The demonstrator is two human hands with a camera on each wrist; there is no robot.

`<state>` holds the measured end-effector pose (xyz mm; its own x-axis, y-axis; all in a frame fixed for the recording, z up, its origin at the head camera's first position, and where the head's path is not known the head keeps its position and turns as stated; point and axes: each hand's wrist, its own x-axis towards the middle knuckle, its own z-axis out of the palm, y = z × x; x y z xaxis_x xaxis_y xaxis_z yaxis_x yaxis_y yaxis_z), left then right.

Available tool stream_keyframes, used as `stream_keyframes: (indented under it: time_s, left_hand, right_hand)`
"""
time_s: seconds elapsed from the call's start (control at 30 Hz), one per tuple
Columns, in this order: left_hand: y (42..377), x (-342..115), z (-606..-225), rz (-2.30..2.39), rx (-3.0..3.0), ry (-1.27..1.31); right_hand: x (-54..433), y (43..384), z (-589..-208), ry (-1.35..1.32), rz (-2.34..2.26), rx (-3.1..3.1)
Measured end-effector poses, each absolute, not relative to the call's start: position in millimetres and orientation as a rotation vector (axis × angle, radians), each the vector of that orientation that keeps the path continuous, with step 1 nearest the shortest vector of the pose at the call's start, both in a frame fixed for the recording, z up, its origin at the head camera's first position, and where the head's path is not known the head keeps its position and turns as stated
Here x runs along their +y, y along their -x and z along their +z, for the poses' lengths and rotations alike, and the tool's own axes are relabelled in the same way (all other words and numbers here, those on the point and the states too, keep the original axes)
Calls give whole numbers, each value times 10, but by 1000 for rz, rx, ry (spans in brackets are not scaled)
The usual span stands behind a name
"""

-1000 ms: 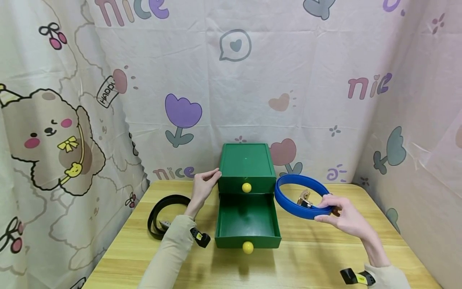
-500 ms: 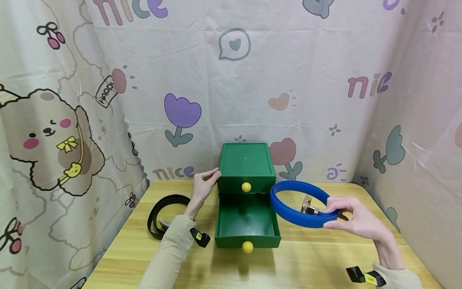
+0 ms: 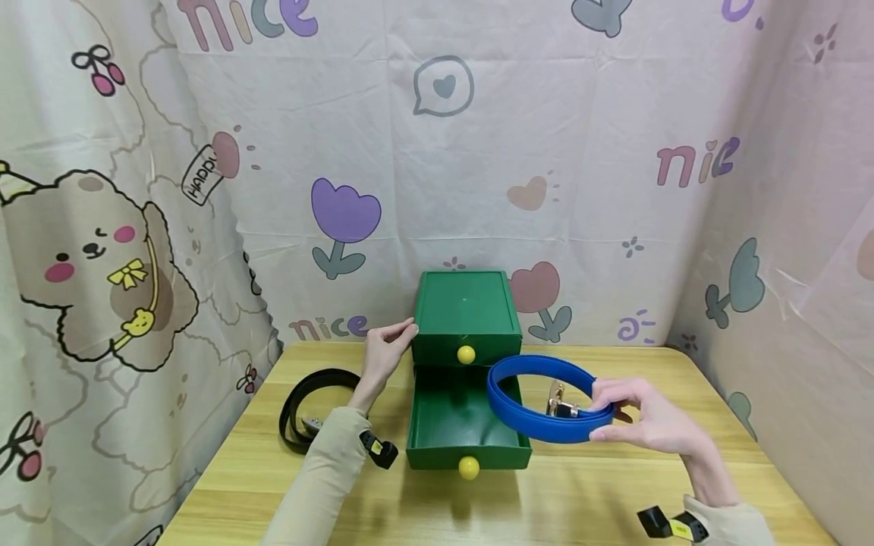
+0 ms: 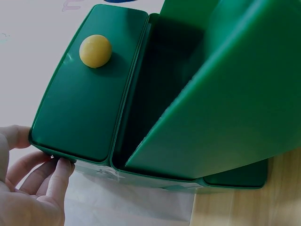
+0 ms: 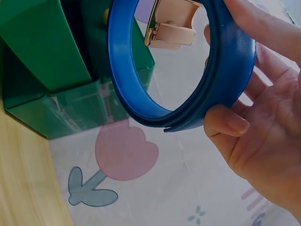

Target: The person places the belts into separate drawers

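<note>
A coiled blue belt [image 3: 556, 431] with a gold-coloured buckle is pinched between the thumb and fingers of my right hand [image 3: 649, 413]. Its loop hangs partly in front of the pulled-out lower drawer [image 3: 471, 456] of a green drawer cabinet [image 3: 467, 303]. That drawer has a yellow knob [image 3: 468, 468], and no contents show in its visible part. My left hand [image 3: 384, 360] holds the cabinet by its upper left corner. In the left wrist view, its fingers [image 4: 28, 167] bend around that edge. The upper drawer [image 4: 89, 94] is closed.
A coiled black belt [image 3: 295, 402] with a silver-coloured buckle lies on the wooden table [image 3: 580, 500], left of the cabinet beside the left forearm. Printed curtains [image 3: 437, 189] hang behind the table and along both sides.
My right hand has brought the blue belt left and lower, from beside the cabinet to partly over the pulled-out drawer. My left hand stays at the cabinet's corner.
</note>
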<state>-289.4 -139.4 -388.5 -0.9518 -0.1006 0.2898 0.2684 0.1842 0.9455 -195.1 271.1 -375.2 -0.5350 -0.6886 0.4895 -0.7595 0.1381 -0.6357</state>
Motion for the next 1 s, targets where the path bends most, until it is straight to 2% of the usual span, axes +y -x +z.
stream_keyframes:
  time_s: [1.0]
  left_hand:
    - [2908,-1396,-3886,-1861,-2161,158]
  right_hand:
    - [2107,2043,-3951,-1449,1405,-2377]
